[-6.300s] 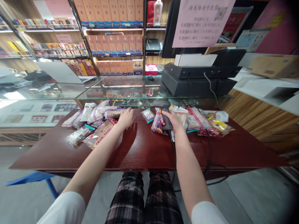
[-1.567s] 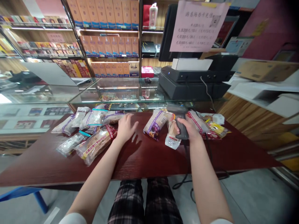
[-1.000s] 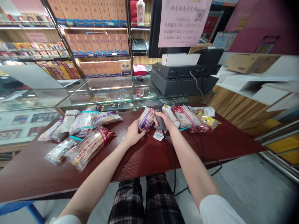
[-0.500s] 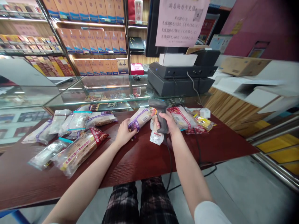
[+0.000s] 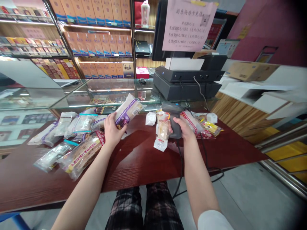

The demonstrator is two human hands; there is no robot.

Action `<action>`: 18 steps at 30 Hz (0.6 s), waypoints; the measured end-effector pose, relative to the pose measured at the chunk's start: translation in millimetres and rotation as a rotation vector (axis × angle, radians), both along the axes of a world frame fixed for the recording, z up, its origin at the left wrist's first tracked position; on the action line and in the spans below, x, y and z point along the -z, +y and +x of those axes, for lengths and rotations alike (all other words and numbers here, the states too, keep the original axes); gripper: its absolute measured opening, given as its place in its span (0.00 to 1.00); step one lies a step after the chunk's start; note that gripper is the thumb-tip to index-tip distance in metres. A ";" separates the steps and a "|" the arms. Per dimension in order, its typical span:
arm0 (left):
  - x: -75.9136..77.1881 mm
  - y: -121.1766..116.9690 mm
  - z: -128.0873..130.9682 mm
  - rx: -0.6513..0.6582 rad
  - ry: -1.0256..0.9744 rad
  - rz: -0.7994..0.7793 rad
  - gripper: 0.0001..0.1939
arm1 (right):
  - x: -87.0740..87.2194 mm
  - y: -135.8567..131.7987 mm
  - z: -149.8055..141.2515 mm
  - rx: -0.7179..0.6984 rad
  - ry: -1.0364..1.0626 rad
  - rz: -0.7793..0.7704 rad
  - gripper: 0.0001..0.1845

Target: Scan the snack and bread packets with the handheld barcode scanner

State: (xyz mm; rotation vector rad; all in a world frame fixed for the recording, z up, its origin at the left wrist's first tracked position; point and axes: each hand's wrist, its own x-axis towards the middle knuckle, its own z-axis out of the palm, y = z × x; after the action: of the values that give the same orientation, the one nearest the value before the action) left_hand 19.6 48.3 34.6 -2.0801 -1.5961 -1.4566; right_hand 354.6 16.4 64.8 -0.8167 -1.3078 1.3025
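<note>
My left hand grips a purple-and-white snack packet and holds it lifted above the dark red table, tilted up to the right. My right hand is closed round the handle of a grey corded barcode scanner, whose head points left toward that packet. A small bread packet lies just left of the scanner. A heap of packets lies at my left, another heap behind my right hand.
A glass display counter runs behind the table. On it stands a black cash register with printer and a pink paper notice. Shelves of boxed goods fill the back wall. The scanner's cable hangs off the table's front edge.
My left hand took hold of the purple-and-white packet on the table and lifted it up and to the left. My right hand kept the scanner and turned it toward the packet.
</note>
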 end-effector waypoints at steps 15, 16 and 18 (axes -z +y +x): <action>6.2 12.3 -15.0 0.029 -0.073 -0.089 0.33 | 6.0 3.6 -32.1 -0.037 -0.176 0.021 0.19; 6.0 11.9 -14.4 0.032 -0.064 -0.090 0.33 | 6.7 4.0 -32.7 -0.039 -0.173 0.018 0.19; 5.7 11.2 -13.5 0.034 -0.042 -0.091 0.32 | 7.1 3.9 -33.8 -0.043 -0.178 0.007 0.19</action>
State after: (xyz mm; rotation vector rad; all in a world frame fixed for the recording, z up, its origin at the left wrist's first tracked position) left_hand 6.1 59.5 28.9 -2.1486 -1.6813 -1.4749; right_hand 320.8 20.3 57.7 -0.9205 -1.4769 1.2808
